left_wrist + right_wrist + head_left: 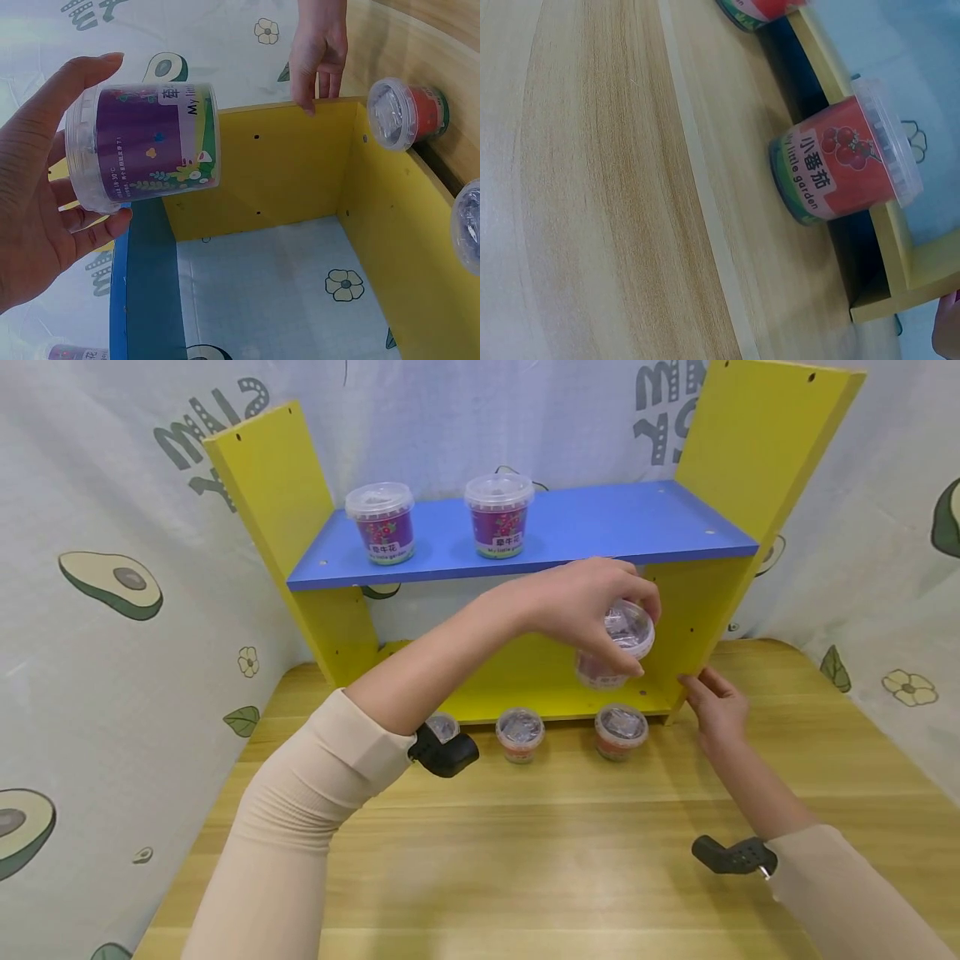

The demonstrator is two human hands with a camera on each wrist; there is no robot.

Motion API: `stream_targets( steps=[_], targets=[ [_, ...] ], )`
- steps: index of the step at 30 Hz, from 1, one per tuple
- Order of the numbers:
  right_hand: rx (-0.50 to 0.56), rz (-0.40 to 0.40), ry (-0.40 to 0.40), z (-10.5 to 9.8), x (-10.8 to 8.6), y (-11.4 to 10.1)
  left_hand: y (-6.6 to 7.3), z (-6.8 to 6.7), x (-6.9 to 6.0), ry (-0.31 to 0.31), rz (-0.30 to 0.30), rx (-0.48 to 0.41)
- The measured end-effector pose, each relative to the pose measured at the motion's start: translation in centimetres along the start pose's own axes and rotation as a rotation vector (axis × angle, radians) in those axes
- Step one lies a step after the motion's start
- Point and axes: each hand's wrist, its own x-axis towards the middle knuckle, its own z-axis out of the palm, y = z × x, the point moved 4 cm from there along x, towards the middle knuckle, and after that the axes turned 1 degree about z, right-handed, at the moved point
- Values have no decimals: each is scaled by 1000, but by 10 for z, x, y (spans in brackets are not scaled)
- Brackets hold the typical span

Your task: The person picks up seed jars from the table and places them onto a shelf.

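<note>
With two purple tubs [386, 533] shelved, the left grip [583, 602] is clamping a third tub [154, 146] at their four o'clock, probably awaiting placement, and the right grip [720, 710] is pinching the rack [757, 460]

Cup [154, 146]: purple printed label, clear lid on; held aloft, tilted, at right front of shelf unit [607, 527], yellow with blue board, upright.

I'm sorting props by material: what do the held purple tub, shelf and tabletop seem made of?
Purple tub: likely clear plastic, glossy, given its see-through ends and highlights.
Shelf: probably painted or laminated board, smooth, evenly yellow and blue, showing no grain.
Tabletop: wood or wood-look laminate, slightly shiny; the grain can't settle which.
</note>
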Motion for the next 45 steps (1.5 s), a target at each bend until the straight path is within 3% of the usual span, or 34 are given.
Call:
stream_targets(
  steps=[15,28,36,45],
  targets=[
    [-4,-8,-9,-1,-1,0,6,-18,4,3,2,26],
    [-15,4,-15,-1,-1,0,7,-49,5,48,-54,5],
    [-18,17,-21,2,-2,2,2,-59,3,55,-94,-6],
    [-11,15,-2,3,-3,1,-12,-84,9,140,-170,-39]
  ],
)
